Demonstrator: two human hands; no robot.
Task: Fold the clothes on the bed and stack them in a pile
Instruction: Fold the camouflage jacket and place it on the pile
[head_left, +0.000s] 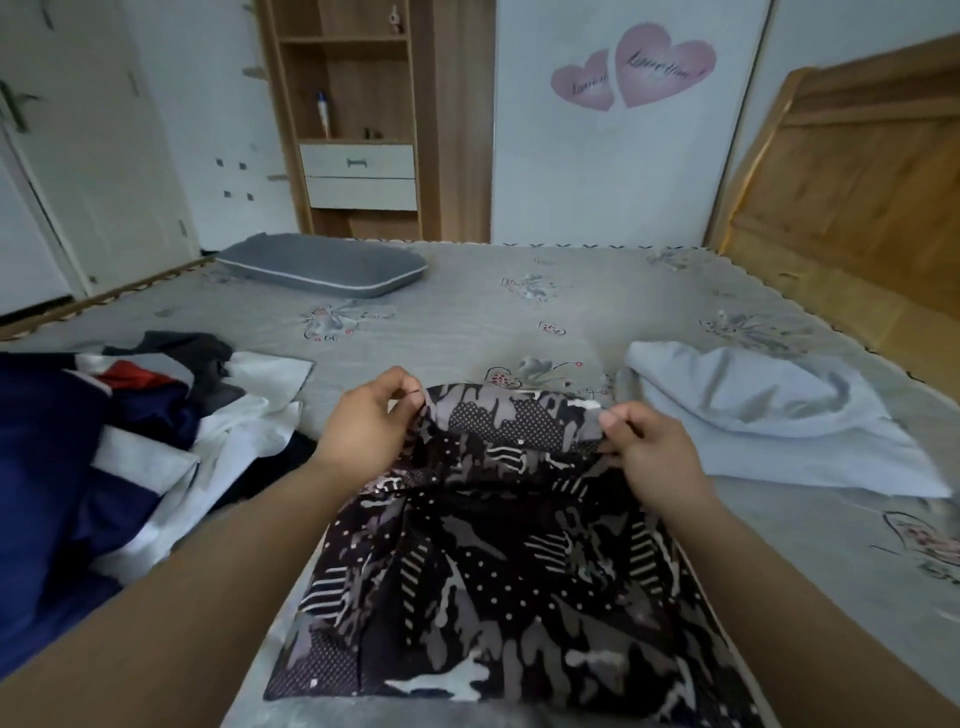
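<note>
Patterned garment (498, 561), black-grey camo print, lies nearest, spread on the bed (467, 301) from 6 o'clock up toward centre, long axis running 6 to 12. Far edge is lifted off the bed: left hand (363, 421) pinches its left corner, right hand (649, 447) pinches the right corner, fingers (615, 415) curled on the cloth at both. Hands sit at the same far end, level with each other, well apart across the garment's width; neither is nearer.

Judgement: mid-fold. The held edge lies at 12 o'clock from the garment's body, so the likely fold brings it back toward 6 o'clock over the near half. Both corners need to travel evenly or the fold skews.

Unfolded pile of clothes (130, 441), navy, white and red, at 9 o'clock, just beside the left forearm. Pale blue cloth (769, 410), loosely bunched, at 2 o'clock, near the right hand. Can't tell whether it's folded. Grey pillow (322, 270) at 11 o'clock, far side. No clear stack visible yet.
</note>
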